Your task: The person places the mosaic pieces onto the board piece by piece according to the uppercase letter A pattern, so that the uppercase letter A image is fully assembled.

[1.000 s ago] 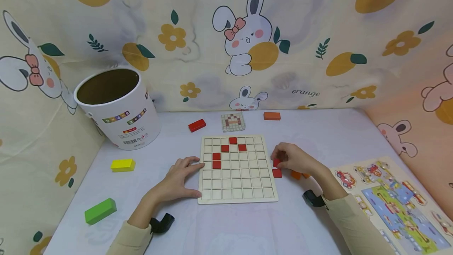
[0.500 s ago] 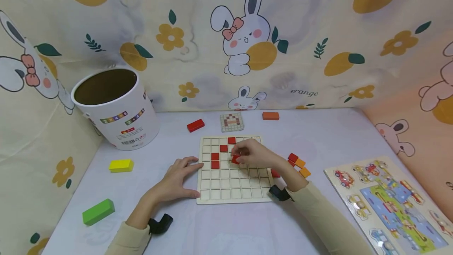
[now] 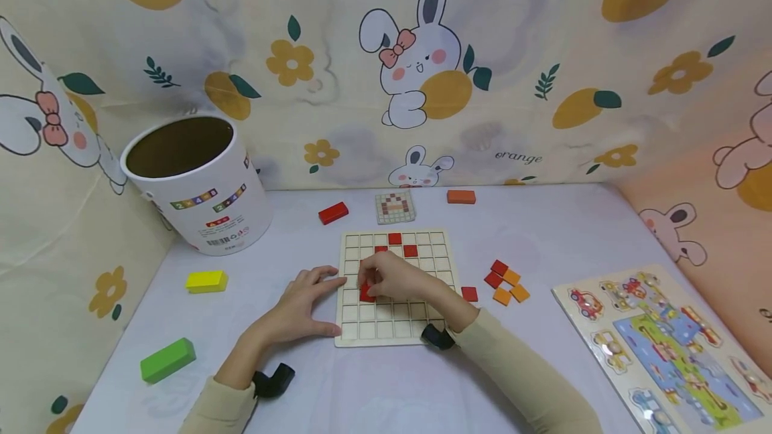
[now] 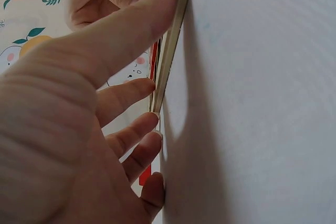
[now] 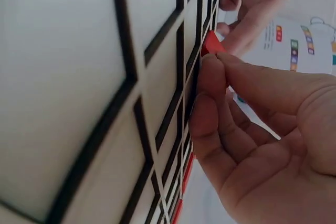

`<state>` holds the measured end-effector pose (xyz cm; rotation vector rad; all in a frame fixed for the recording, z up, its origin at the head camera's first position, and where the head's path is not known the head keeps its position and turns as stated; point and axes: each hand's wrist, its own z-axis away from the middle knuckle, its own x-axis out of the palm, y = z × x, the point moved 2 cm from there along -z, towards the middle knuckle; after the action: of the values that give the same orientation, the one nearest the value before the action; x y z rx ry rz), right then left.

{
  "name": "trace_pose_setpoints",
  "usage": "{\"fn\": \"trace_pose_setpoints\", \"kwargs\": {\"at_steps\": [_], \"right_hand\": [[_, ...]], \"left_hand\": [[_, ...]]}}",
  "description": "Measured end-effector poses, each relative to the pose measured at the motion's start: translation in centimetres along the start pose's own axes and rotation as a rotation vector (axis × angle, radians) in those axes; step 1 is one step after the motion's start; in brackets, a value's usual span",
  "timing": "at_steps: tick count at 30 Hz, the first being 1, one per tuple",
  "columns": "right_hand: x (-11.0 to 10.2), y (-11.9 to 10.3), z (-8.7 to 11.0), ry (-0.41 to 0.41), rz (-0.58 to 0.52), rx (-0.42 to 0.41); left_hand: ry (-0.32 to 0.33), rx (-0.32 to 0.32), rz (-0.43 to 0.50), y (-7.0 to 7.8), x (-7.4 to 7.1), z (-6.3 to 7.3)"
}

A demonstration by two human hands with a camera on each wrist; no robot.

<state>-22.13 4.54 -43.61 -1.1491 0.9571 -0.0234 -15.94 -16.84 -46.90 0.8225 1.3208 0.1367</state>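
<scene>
Clock centred on the grid board, 12 pointing away from the person. White bucket [image 3: 199,213] stands at 10, lidless. Picture puzzle [image 3: 675,367] lies between 3 and 4, well apart, presumably parked there to leave working room. Grid board [image 3: 401,317] lies flat at centre.

Left hand [image 3: 304,307]: fingers spread wide, fingertips on the board's 9 o'clock edge, thumb lower, towards 8; judged a brace against sliding. Right hand [image 3: 395,276] reaches across from 4, narrow pinch of thumb and fingers on a red tile [image 5: 212,43], over the board's 9 o'clock side. Tile looks tilted, probably held by its edge so it fits a cell; whether it is seated, cannot tell.

Blocks spread around: green block [image 3: 167,360] past 8, yellow block [image 3: 207,281] at 9, red block [image 3: 334,213] at 11, orange block [image 3: 461,197] at 1. Pattern card [image 3: 395,207] at 12, face up, likely for easy viewing.

Loose tiles [image 3: 512,276], red and orange, cluster at 3, within the right hand's reach.
</scene>
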Motion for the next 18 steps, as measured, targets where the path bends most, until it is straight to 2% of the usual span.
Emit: {"fn": "trace_pose_setpoints", "kwargs": {"at_steps": [8,18], "right_hand": [[0.25,-0.43,0.31,0.063,0.217,0.013],[0.3,-0.49,0.45,0.062,0.241,0.026]], "left_hand": [[0.0,-0.009,0.013,0.16,-0.13,0.14],[-0.003,0.0,0.014,0.16,-0.13,0.03]]}}
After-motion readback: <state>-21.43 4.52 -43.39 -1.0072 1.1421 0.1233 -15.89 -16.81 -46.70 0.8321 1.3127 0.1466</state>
